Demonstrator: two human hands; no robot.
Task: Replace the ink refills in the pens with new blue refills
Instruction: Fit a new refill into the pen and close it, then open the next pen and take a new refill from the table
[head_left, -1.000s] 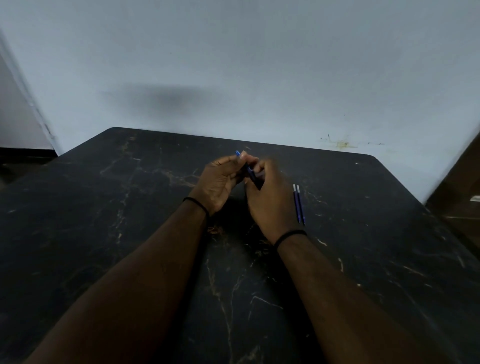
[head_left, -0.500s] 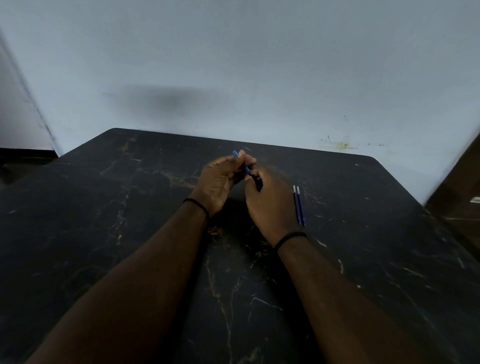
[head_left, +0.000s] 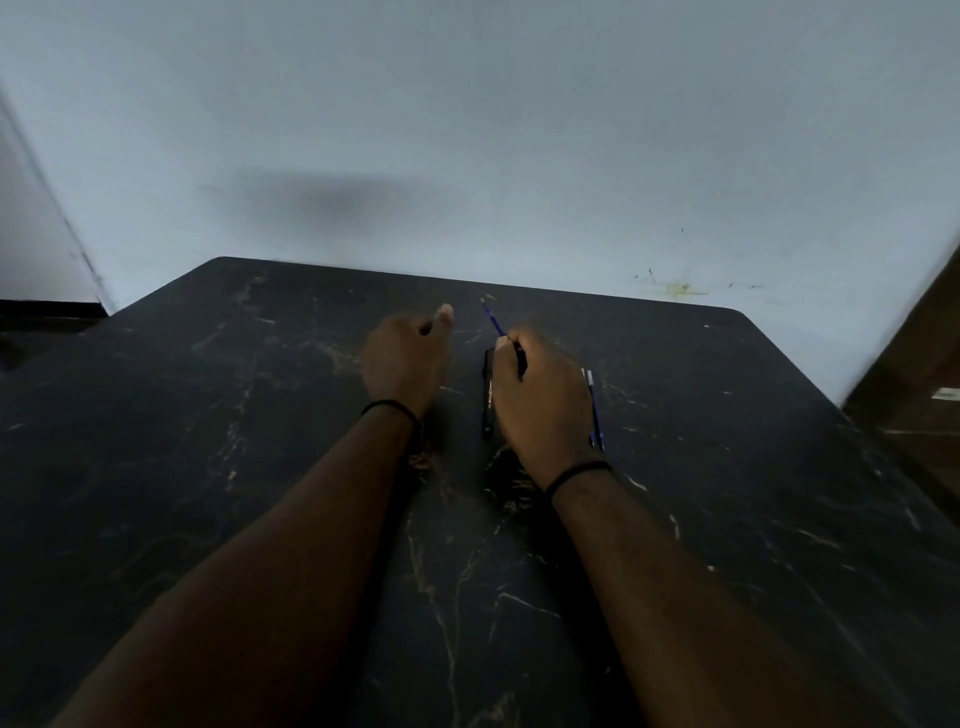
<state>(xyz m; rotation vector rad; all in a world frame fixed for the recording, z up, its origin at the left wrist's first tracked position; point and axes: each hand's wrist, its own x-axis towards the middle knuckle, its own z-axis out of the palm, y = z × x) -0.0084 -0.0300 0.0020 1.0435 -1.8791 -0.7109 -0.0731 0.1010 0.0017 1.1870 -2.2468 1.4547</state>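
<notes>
Here, right hand (head_left: 540, 395) grips one refill (head_left: 493, 321); left hand (head_left: 402, 358) fisted; two refills (head_left: 593, 405) lie.

Black gold-veined table (head_left: 208, 467), blue refill (head_left: 492, 318)

A single head-worn camera looks forward and down from above the person's forearms, close over the dark marble-patterned table (head_left: 727, 519), with both hands near mid-frame and the pale wall (head_left: 519, 130) behind the table's far edge filling the upper part.
</notes>
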